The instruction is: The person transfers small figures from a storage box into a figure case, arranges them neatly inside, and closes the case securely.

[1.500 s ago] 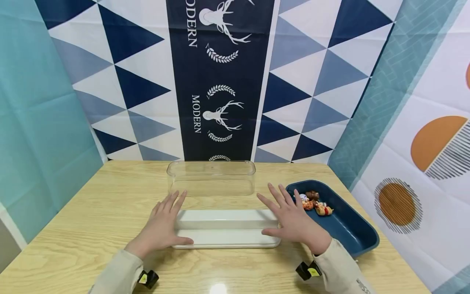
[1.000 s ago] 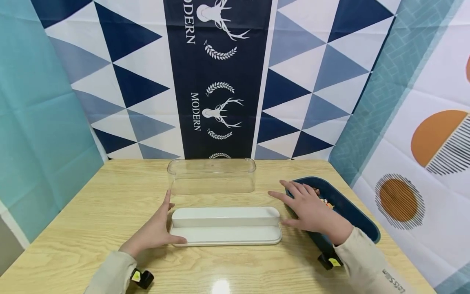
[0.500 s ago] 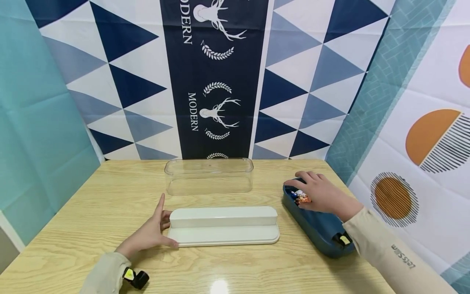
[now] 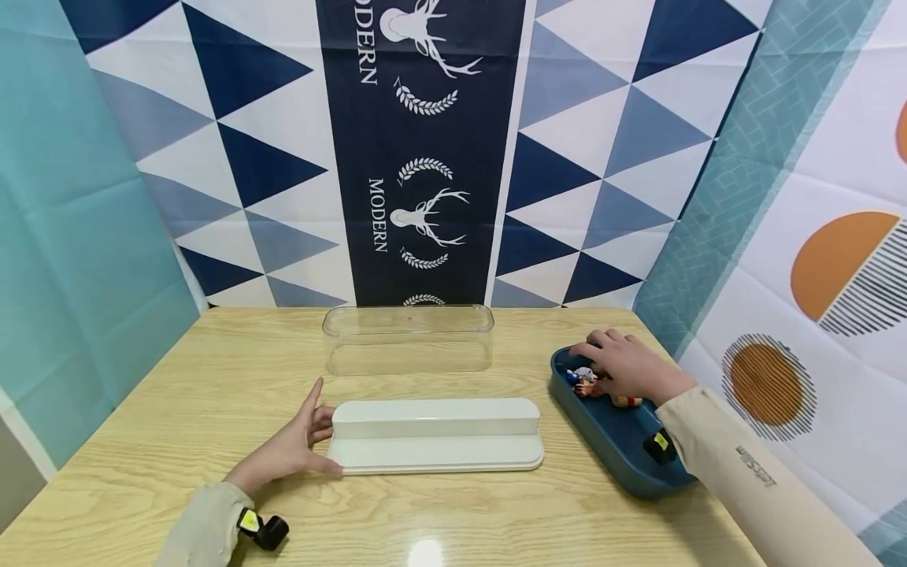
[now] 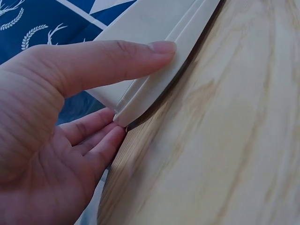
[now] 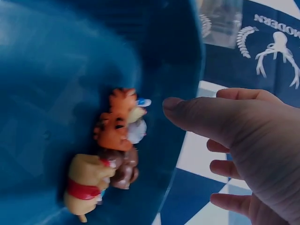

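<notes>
The left hand (image 4: 286, 453) is at the left end of the white base (image 4: 435, 453), thumb and fingers spread wide; in the left wrist view the thumb lies straight across the rim and the fingertips touch the end corner. The base lies flat on the wooden table (image 4: 212, 425), its raised block along the back and its ledge in front. To its right, apart from it, stands the blue tray (image 4: 590, 431), with the right hand (image 4: 631, 366) over its far part. That hand holds nothing, its thumb well away from its loosely bent fingers. Below it in the tray the figures lie bunched together: an orange one (image 6: 114, 129), a yellow one (image 6: 82, 183) with a red band, a brown one (image 6: 125, 171), partly hidden, and something white and blue (image 4: 581, 376). The right thumb tip points toward them, near but apart. Behind the base stands a clear box (image 4: 409, 354), before a patterned backdrop (image 4: 425, 142).
</notes>
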`<control>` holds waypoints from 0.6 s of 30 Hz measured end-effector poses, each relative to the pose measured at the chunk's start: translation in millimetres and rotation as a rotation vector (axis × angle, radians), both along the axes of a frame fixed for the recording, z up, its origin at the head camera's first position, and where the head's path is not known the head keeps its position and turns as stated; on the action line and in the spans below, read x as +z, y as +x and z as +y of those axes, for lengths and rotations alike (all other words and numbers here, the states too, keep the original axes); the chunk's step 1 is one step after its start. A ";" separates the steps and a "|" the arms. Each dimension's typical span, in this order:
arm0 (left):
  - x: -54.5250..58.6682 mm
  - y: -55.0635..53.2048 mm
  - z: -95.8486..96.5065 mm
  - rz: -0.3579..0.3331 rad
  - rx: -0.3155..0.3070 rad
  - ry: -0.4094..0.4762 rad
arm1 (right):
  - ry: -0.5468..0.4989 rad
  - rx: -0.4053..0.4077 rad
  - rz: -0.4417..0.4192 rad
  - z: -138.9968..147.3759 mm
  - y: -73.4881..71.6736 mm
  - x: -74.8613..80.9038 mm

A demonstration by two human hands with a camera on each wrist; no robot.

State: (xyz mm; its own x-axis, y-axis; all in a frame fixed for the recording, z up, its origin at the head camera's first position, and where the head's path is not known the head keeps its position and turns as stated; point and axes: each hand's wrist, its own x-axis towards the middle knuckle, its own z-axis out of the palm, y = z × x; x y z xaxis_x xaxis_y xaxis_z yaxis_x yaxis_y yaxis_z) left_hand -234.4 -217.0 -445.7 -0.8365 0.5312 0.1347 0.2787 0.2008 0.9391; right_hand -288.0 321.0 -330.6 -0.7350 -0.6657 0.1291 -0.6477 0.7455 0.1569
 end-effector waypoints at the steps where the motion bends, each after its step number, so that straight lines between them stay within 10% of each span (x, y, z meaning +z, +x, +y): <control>1: -0.5 -0.4 -0.7 -0.010 0.001 0.004 | 0.006 -0.008 -0.012 1.1 -1.2 -1.7; 18: -1.5 -1.8 -1.2 -0.035 0.023 -0.014 | 0.069 -0.074 -0.102 15.3 -19.3 -34.3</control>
State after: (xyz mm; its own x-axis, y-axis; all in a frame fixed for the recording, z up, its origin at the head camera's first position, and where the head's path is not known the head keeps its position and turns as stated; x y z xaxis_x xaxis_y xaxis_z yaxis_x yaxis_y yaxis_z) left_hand -236.2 -218.2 -447.2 -0.8524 0.5137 0.0978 0.2412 0.2202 0.9452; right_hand -307.3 336.3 -364.8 -0.7891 -0.6143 0.0069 -0.6070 0.7813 0.1453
